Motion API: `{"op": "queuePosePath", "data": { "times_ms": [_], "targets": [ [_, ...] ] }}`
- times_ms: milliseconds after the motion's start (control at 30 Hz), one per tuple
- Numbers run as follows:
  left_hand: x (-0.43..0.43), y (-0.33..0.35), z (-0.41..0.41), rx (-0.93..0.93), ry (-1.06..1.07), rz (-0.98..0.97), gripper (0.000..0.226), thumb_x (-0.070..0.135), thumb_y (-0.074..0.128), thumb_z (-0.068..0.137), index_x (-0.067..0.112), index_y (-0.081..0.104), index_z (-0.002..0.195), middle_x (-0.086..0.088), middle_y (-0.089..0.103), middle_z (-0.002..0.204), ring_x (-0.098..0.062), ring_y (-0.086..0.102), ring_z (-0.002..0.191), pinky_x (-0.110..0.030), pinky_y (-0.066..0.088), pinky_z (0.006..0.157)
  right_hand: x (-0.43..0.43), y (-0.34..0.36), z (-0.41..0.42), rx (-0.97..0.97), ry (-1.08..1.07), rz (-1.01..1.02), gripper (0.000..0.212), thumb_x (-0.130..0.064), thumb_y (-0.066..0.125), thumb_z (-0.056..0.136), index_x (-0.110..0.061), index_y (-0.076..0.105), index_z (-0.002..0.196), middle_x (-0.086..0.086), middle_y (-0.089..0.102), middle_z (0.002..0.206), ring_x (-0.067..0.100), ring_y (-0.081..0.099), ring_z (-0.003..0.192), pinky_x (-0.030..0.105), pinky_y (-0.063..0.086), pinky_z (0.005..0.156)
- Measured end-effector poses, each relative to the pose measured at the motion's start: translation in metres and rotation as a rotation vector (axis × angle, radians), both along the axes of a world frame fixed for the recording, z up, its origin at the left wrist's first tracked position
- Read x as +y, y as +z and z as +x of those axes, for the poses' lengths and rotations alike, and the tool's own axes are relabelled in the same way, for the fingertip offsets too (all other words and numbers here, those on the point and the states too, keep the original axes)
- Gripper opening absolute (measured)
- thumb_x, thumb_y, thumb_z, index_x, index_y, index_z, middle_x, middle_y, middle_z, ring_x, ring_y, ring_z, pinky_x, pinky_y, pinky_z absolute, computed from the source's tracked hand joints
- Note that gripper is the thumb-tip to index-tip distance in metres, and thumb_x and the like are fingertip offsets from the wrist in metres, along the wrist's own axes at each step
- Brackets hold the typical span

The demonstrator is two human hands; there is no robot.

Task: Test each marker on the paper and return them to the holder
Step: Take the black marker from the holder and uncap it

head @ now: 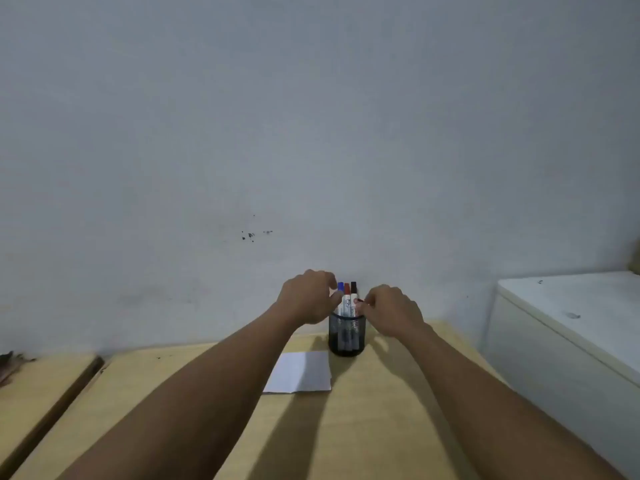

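A black mesh holder (346, 337) stands on the wooden table near the wall. Three white markers stick up from it: blue cap (340, 286), red cap (347, 289), black cap (353, 286). My right hand (391, 311) is at the holder's right rim, its fingertips pinched on a marker beside the black-capped one, where a small dark red bit shows. My left hand (306, 296) hovers at the holder's upper left with fingers curled close to the blue-capped marker; contact is hidden. A white sheet of paper (301, 372) lies just in front and left of the holder.
The yellow wooden table (381, 410) ends at a grey wall (311, 133) right behind the holder. A second wooden surface (38, 386) lies to the left across a dark gap. A white cabinet (568, 327) stands to the right of the table.
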State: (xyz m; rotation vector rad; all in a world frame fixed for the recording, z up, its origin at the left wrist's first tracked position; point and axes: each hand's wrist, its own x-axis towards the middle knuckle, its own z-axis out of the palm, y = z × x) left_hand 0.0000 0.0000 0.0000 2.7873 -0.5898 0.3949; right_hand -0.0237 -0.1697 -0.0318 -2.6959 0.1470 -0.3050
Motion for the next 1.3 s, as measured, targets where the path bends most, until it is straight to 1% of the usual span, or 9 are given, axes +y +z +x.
{"op": "queuePosePath", "data": {
  "times_ms": [100, 267, 367, 500, 633, 733, 933, 1067, 1300],
  "targets": [
    [-0.023, -0.01, 0.033, 0.026, -0.015, 0.014, 0.033, 0.041, 0.047, 0.096, 0.023, 0.06, 0.121, -0.006, 0.068, 0.11, -0.027, 0.064, 0.095, -0.036, 0.049, 0.076, -0.008, -0.019, 0.031, 0.024, -0.032, 0.055, 0.039, -0.053, 0.053, 0.096, -0.021, 0.07, 0.108, -0.001, 0.072, 0.11, 0.026, 0.065, 0.106, 0.043, 0.047, 0.094],
    [-0.046, -0.025, 0.071, 0.047, -0.002, 0.025, 0.033, 0.03, 0.044, 0.094, 0.021, 0.063, 0.12, -0.01, 0.067, 0.112, -0.032, 0.064, 0.097, -0.038, 0.049, 0.076, -0.008, -0.031, 0.065, 0.068, -0.026, 0.175, 0.029, -0.041, 0.054, 0.096, -0.025, 0.073, 0.111, 0.001, 0.073, 0.115, 0.028, 0.063, 0.113, 0.043, 0.044, 0.096],
    [-0.052, -0.032, 0.083, 0.033, 0.008, -0.046, 0.031, 0.028, 0.046, 0.092, 0.019, 0.067, 0.112, -0.01, 0.069, 0.105, -0.031, 0.065, 0.089, -0.035, 0.049, 0.069, -0.008, -0.037, 0.077, 0.078, -0.007, 0.27, 0.025, -0.03, 0.055, 0.095, -0.024, 0.077, 0.104, 0.004, 0.075, 0.104, 0.028, 0.066, 0.101, 0.039, 0.051, 0.085],
    [-0.051, -0.034, 0.085, 0.067, 0.016, -0.159, 0.029, 0.028, 0.051, 0.091, 0.017, 0.069, 0.111, -0.008, 0.071, 0.104, -0.029, 0.066, 0.09, -0.036, 0.053, 0.07, -0.006, -0.036, 0.076, 0.029, -0.001, 0.392, 0.024, -0.026, 0.058, 0.098, -0.019, 0.078, 0.108, 0.005, 0.076, 0.105, 0.023, 0.062, 0.088, 0.027, 0.044, 0.064],
    [-0.046, -0.022, 0.076, 0.065, 0.013, -0.259, 0.018, 0.034, 0.063, 0.089, 0.026, 0.067, 0.104, -0.002, 0.07, 0.096, -0.023, 0.066, 0.086, -0.039, 0.056, 0.074, 0.0, -0.02, 0.064, -0.009, -0.052, 0.473, 0.022, -0.034, 0.063, 0.096, -0.023, 0.078, 0.107, -0.002, 0.075, 0.114, 0.024, 0.063, 0.107, 0.046, 0.045, 0.097],
    [-0.039, 0.002, 0.062, -0.034, 0.007, -0.321, 0.014, 0.033, 0.068, 0.088, 0.026, 0.067, 0.1, 0.004, 0.065, 0.097, -0.018, 0.062, 0.087, -0.036, 0.053, 0.073, 0.007, 0.008, 0.046, -0.082, -0.034, 0.487, 0.026, -0.043, 0.065, 0.093, -0.028, 0.076, 0.111, -0.009, 0.073, 0.122, 0.021, 0.062, 0.116, 0.052, 0.04, 0.105],
    [-0.013, 0.068, 0.02, -0.05, -0.068, -0.656, 0.019, 0.022, 0.071, 0.086, 0.017, 0.071, 0.105, 0.0, 0.075, 0.1, -0.013, 0.067, 0.091, -0.032, 0.055, 0.083, 0.031, 0.072, 0.007, -0.254, 0.081, 0.529, 0.021, -0.041, 0.068, 0.09, -0.027, 0.077, 0.104, -0.01, 0.077, 0.106, 0.018, 0.066, 0.104, 0.054, 0.046, 0.101],
    [0.02, 0.101, -0.016, -0.072, -0.09, -0.805, 0.024, 0.012, 0.067, 0.088, 0.009, 0.072, 0.112, -0.005, 0.075, 0.107, -0.009, 0.066, 0.095, -0.023, 0.05, 0.088, 0.057, 0.101, -0.019, -0.301, 0.207, 0.627, 0.022, -0.023, 0.068, 0.094, -0.01, 0.076, 0.111, 0.007, 0.078, 0.103, 0.026, 0.071, 0.101, 0.036, 0.055, 0.088],
    [0.09, 0.116, -0.061, -0.075, 0.009, -0.903, 0.02, 0.016, 0.07, 0.088, 0.007, 0.075, 0.105, -0.004, 0.076, 0.103, -0.01, 0.066, 0.093, -0.019, 0.047, 0.076, 0.121, 0.111, -0.041, -0.284, 0.367, 0.651, 0.013, -0.014, 0.067, 0.093, -0.011, 0.079, 0.099, 0.008, 0.079, 0.095, 0.028, 0.074, 0.092, 0.047, 0.059, 0.09]
  ]
}}
